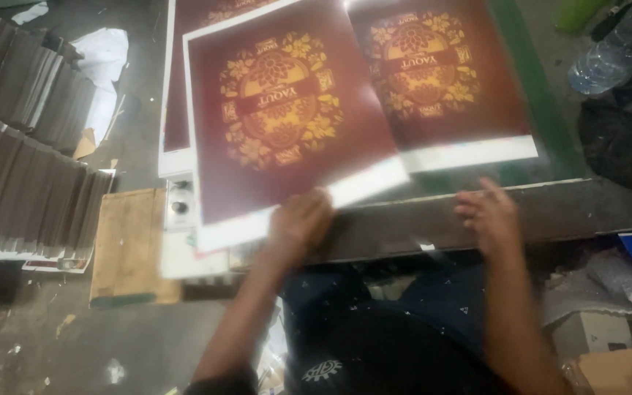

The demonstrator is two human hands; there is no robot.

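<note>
From the head camera, looking down: a large printed sheet (287, 117), dark maroon with a round gold floral emblem and a white border, lies tilted across the work surface. The left hand (300, 219) sits at its near white edge, fingers curled over the border and gripping it; the blur hides how tightly. The right hand (490, 216) rests apart from it on the dark table edge (587, 208), fingers loosely spread and holding nothing.

A second sheet (440, 80) of the same maroon and gold print lies just beside the first, to the right, its near-left corner tucked under the first sheet. More such sheets show beneath at the left. A green strip runs along the sheets' right side.

To the left, stacks of brown-grey boards (31, 190) stand fanned in rows, with crumpled white paper (104, 58) behind them. A wooden board (129, 245) lies on the floor below the sheets. At upper right a clear plastic bottle (616, 51) lies on its side beside a black bag (623, 139). A cardboard box (623, 369) sits at lower right.
</note>
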